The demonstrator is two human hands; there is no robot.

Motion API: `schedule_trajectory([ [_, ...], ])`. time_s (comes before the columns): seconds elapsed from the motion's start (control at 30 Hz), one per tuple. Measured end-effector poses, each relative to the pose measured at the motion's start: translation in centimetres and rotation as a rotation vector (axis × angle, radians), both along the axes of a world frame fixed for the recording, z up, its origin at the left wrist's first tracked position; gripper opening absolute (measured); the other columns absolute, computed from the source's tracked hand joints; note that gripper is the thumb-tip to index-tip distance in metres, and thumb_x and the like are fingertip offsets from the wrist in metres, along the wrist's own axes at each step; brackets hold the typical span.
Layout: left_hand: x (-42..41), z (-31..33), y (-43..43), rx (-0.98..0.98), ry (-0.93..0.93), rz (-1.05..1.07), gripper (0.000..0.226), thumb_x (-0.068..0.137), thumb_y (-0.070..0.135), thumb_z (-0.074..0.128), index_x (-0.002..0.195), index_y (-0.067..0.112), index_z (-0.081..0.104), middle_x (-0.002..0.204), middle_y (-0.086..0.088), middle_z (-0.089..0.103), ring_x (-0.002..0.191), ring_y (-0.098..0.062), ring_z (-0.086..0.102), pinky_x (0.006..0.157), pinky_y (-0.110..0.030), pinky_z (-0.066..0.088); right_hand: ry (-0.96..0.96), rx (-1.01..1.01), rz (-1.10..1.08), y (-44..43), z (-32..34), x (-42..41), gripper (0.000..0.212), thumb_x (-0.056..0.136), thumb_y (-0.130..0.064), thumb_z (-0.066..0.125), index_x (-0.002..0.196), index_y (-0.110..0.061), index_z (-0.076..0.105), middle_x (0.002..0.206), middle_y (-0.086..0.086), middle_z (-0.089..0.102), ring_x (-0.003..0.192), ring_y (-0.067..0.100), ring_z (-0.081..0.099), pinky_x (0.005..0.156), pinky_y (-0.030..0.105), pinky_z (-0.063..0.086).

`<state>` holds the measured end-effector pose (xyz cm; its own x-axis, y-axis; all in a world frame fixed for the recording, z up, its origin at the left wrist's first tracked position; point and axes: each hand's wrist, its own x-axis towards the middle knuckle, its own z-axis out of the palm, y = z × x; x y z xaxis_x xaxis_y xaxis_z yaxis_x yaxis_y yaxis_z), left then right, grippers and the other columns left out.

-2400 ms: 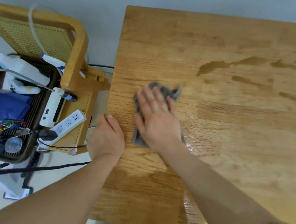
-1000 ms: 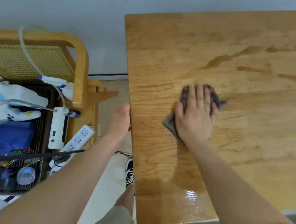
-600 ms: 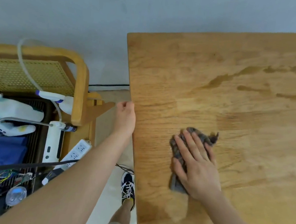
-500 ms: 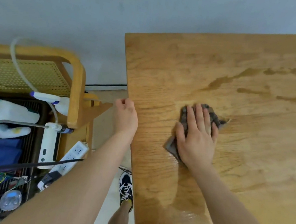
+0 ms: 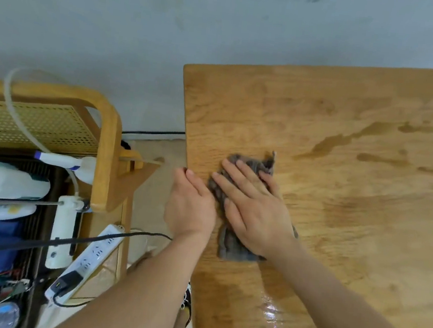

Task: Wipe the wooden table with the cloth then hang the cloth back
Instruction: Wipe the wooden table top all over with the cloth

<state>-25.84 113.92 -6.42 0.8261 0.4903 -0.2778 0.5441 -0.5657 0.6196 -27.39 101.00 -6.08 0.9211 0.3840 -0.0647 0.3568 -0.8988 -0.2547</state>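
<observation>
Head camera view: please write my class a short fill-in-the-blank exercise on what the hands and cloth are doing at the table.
1. The right hand presses flat on a grey ____.
2. The left hand rests at the wooden table's ____ edge.
3. Dark wet streaks lie ____ the cloth, nearer the wall.
4. The white power strip lies to the ____ of the table.

Missing words: cloth; left; beyond; left

Grey cloth (image 5: 231, 245) on honey-brown table (image 5: 336, 230)
</observation>
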Motion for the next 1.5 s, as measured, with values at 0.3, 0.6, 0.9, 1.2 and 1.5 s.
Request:
schedule_trajectory([
  [0.3,0.2,-0.6,-0.4,0.067,0.043,-0.038,0.014,0.098,0.033,0.017,0.090,0.029,0.027,0.065,0.004,0.050,0.053,-0.021,0.047,0.045,-0.027,0.028,-0.015,0.010,-0.160,8.4,-1.3,18.7,0.057,0.096,-0.043,0.030,0.151,-0.026,0.029,0.160,-0.007,0.023,0.148,0.012,0.015,0.119,0.042,0.011],
  [0.6,-0.1,-1.0,-0.3,0.095,-0.005,-0.059,0.033,0.096,0.036,0.016,0.098,0.018,0.044,0.073,0.004,0.054,0.053,-0.016,0.045,0.042,-0.023,0.022,-0.005,-0.019,-0.090,2.4,-0.6,8.2,0.054,0.096,-0.044,0.034,0.149,-0.031,0.035,0.159,-0.008,0.025,0.148,0.011,0.018,0.119,0.040,0.014],
  [0.9,-0.2,-1.0,-0.1,0.093,0.053,-0.091,0.046,0.091,0.040,0.006,0.103,0.017,0.045,0.078,0.000,0.061,0.061,-0.026,0.061,0.049,-0.029,0.044,-0.060,0.006,-0.147,10.2,-1.8,18.8,0.053,0.096,-0.042,0.033,0.146,-0.026,0.040,0.157,-0.004,0.031,0.147,0.016,0.021,0.117,0.046,0.016],
  [1.2,0.2,-1.0,0.0,0.065,0.028,-0.088,0.041,0.093,0.039,0.009,0.098,0.017,0.042,0.074,0.000,0.057,0.054,-0.020,0.051,0.045,-0.025,0.031,-0.015,-0.063,-0.214,-1.1,-0.4,13.8,0.057,0.095,-0.044,0.027,0.150,-0.031,0.030,0.161,-0.008,0.021,0.148,0.010,0.015,0.119,0.041,0.015],
  [1.5,-0.2,-0.7,0.0,0.075,0.015,-0.089,0.044,0.092,0.039,0.009,0.099,0.013,0.044,0.077,-0.008,0.062,0.064,-0.034,0.060,0.050,-0.033,0.039,-0.007,-0.008,-0.210,4.1,-0.6,9.5,0.057,0.097,-0.043,0.036,0.151,-0.026,0.031,0.161,-0.005,0.022,0.149,0.012,0.015,0.120,0.042,0.015],
])
